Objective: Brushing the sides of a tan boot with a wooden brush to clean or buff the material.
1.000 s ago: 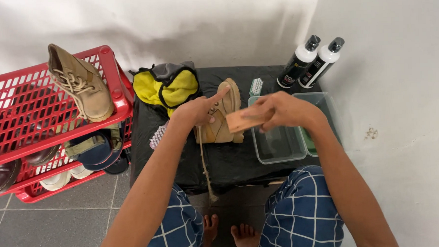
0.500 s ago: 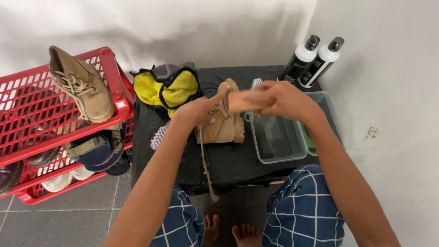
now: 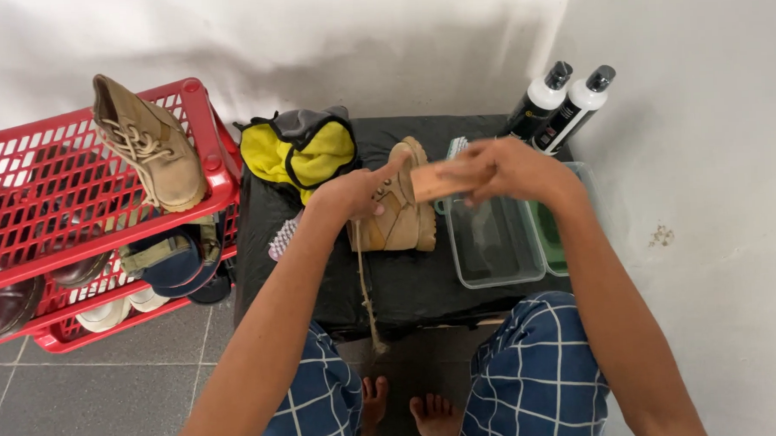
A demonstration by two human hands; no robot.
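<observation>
Tan boot point(image 3: 398, 211) sits mid-counter point(image 3: 425, 285), clear tub point(image 3: 490, 244) crowding its 3 o'clock; left hand point(image 3: 353, 193) fingers steady it, right hand point(image 3: 511, 166) fingers grip a wooden brush point(image 3: 443, 180).

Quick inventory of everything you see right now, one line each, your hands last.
boot: 1, tan, on black mat, under left hand
wooden brush: 1, brown, in right hand, over boot
black mat: 1, covers low table
clear tub: 1, right of boot
green tub: 1, beside clear tub
bottles: 2, one black, one white, back right corner
cloth: 1, yellow and grey, back left of mat
small brush: 1, pale bristles, mat's left edge
red rack: 1, left, holding shoes
second boot: 1, tan, on rack top
left hand: on boot
right hand: grips brush
</observation>
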